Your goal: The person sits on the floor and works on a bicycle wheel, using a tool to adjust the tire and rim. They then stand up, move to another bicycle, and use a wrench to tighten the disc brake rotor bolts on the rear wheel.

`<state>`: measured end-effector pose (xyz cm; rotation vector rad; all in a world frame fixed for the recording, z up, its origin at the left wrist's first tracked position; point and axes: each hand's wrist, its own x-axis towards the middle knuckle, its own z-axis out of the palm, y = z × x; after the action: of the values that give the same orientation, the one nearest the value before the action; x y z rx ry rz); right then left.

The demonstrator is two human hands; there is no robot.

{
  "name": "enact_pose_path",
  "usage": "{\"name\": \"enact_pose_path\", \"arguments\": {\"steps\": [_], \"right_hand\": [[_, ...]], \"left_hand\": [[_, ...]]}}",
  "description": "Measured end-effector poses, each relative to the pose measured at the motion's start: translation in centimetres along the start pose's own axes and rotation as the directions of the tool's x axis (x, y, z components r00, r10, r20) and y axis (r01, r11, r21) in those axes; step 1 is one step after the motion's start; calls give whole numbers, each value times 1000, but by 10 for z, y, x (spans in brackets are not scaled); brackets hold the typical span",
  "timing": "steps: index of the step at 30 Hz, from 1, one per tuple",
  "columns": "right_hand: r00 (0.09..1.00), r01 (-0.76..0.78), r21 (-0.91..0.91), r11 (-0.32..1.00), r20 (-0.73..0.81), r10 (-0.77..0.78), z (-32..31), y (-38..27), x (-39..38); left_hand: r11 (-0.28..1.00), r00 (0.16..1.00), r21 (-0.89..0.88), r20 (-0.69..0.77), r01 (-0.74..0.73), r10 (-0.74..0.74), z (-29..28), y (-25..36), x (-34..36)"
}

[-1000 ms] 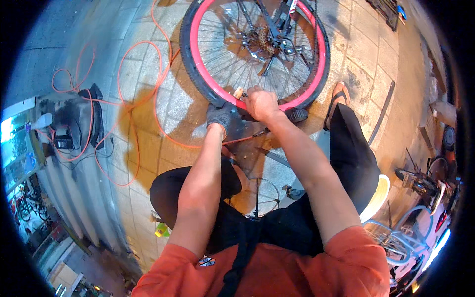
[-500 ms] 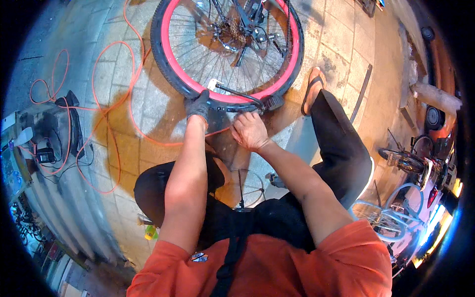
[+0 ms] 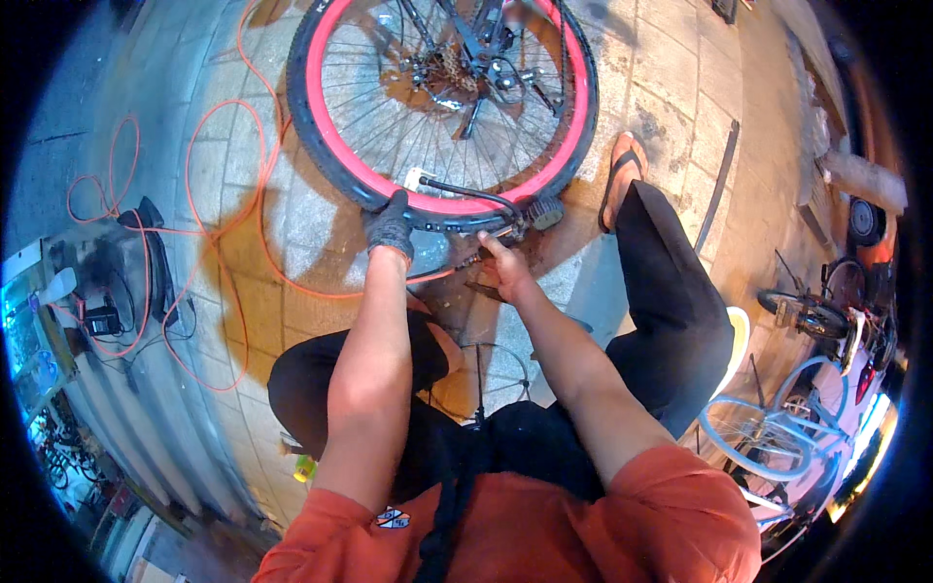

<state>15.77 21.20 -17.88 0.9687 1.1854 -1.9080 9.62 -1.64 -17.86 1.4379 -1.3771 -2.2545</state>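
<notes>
Presently, left hand (image 3: pixel 391 233) touches tyre (image 3: pixel 298 107), right hand (image 3: pixel 505 269) the inflator (image 3: pixel 543 214); how closed, I cannot tell. Paving (image 3: pixel 666 73) lies free beyond tyre's right edge.

At upper centre, a pinkish-red wheel rim (image 3: pixel 452 205) is ringed by a black bicycle tyre (image 3: pixel 313 146). Orange is shown by the air hose (image 3: pixel 326 293) at left, dark grey by the central glove (image 3: pixel 391 231), orange-red by the T-shirt (image 3: pixel 544 525) at bottom.
</notes>
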Motion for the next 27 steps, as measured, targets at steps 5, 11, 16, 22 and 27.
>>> {"name": "enact_pose_path", "arguments": {"steps": [5,11,16,22,27], "right_hand": [[990,82,140,987,-126,-64,-7,-2,-5],[869,164,-310,937,-403,-285,-32,-14,-36],[882,-72,-506,859,-434,-182,6,-74,-133],[932,-55,-699,713,-292,-214,22,-128,-181],[940,-10,-591,807,-280,-194,6,-115,-153]], "left_hand": [[1000,999,-9,31,-27,28,-16,-19,32],[1000,998,-18,62,-13,14,5,-14,13],[999,997,-29,62,46,-44,3,-14,22],[999,994,34,101,31,-34,-10,-2,21],[993,987,-40,121,110,-105,-9,-9,27]]}}
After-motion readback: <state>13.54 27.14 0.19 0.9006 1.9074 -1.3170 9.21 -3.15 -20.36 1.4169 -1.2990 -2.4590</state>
